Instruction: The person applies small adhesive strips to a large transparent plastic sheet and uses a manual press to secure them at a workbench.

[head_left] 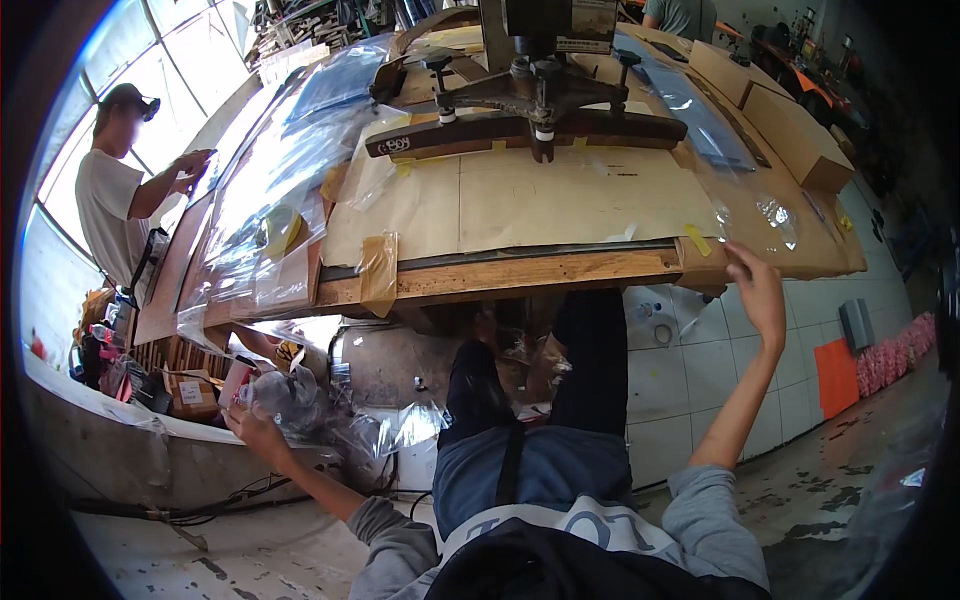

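Standing at the far left by the bright windows, a person in a white shirt and dark cap [108, 190] raises a hand toward the edge of a long wooden workbench [520, 272], apart from the wearer's own hands. Below that person sits a clutter of small cardboard boxes and packets [185, 392] on a low ledge.

Lower down, the wearer's left hand [255, 428] reaches out and closes its fingers into a crumpled bundle of clear plastic film [300, 400], gripping a fold of it; the bundle hangs under the left end of the bench, just beside the boxes. More clear plastic sheeting [270, 170] is draped across the bench's left part.

On the middle of the benchtop lies a flat sheet of tan paper [560, 195], taped at its corner with a strip of brown tape [379, 270]. Behind it stands a dark metal press with a curved wooden bar [530, 125]. The wearer's dark trouser legs [560, 370] stretch under the bench.

To the right, the right hand [760, 295] is lifted to the bench's front right corner, fingers loosely spread and touching the wooden edge near a small scrap of clear film [778, 222]; it holds nothing. Farther right, plain cardboard boxes [795, 135] rest on the bench, and an orange panel [835, 375] leans on the white tiled wall.
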{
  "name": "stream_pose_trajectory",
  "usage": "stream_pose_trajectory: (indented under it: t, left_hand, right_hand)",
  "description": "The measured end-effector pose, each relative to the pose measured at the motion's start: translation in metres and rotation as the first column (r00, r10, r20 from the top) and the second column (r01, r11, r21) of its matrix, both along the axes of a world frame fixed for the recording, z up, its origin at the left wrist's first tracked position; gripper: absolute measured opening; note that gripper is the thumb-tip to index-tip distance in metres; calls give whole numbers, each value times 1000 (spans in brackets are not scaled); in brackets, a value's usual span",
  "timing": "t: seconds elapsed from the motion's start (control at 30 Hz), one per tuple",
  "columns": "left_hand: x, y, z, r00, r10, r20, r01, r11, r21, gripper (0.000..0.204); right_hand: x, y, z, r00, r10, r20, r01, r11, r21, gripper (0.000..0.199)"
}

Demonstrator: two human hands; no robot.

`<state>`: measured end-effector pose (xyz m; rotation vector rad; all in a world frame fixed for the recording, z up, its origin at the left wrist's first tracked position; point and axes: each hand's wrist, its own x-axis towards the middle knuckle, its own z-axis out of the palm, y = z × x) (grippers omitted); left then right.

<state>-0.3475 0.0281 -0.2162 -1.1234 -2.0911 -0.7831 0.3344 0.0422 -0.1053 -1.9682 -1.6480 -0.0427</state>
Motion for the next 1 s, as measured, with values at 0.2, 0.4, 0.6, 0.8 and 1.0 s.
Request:
stream_pose_trajectory:
  t: [0.2,0.4,0.6,0.8,1.0]
  left_hand:
    - [142,36,32,826,-501,256,476,865,159,38]
    - [308,36,83,-298,-904,306,915,-180,361,71]
    - [340,30,76,-737,-411,537,653,-639,406,45]
    - [327,14,72,-679,-300,670,619,-725,303,19]
    - [301,-6,111,-633,-350,690,569,-815,108,11]
  right_hand:
    - [-69,-27,30,898,32,-438,72,973,218,25]
    - [-149,-39,48,488,649,-584,-726,673,142,16]
    - [-173,-20,68,9,815,-579,-917,237,321,24]
    - [-162,11,91,124,673,-729,-751,544,374,26]
    - [-132,76,109,172,728,-663,-547,630,551,27]
